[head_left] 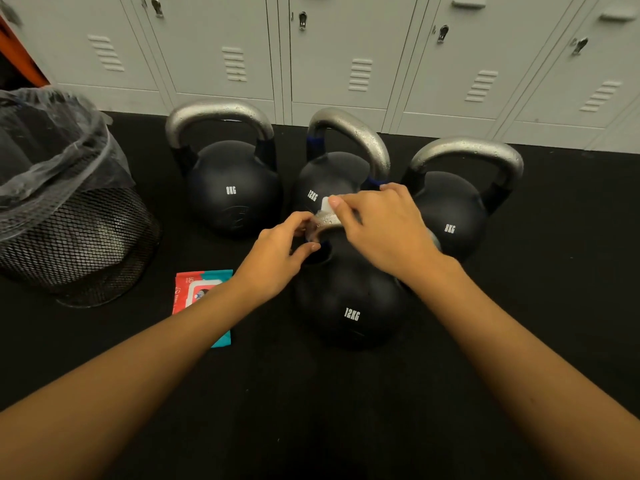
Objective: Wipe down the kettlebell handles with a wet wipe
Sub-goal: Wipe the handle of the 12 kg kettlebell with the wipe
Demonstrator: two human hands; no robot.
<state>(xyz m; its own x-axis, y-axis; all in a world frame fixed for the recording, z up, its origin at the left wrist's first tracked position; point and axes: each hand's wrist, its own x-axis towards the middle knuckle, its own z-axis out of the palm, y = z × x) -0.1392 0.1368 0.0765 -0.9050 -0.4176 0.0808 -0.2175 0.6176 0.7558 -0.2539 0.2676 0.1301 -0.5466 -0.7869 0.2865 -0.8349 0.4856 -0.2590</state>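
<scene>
Four black kettlebells stand on the dark floor [519, 341] before a row of grey lockers [346, 46]. The work is now on the nearest kettlebell [349, 303], marked 12KG, which stands in front of the other three. The right hand [381, 226] presses a white wet wipe [326, 204] onto the handle [323, 225] of it, with the fingers curled round wipe and metal together. The left hand [277, 261] pinches the left end of the same handle to keep it steady.

The three handles behind, on the left 8KG kettlebell [233, 188], the far 12KG kettlebell [329, 181] and the right 8KG kettlebell [450, 216], carry small drops (probably from the wipe), so I judge they are already wiped, though the picture is not sharp enough to be sure. If so, only this last handle is left.

The handles are grey bare metal. A pack of wipes [194, 292] lies on the floor near the left forearm, and a mesh bin [76, 244] with a plastic liner stands at the left.
</scene>
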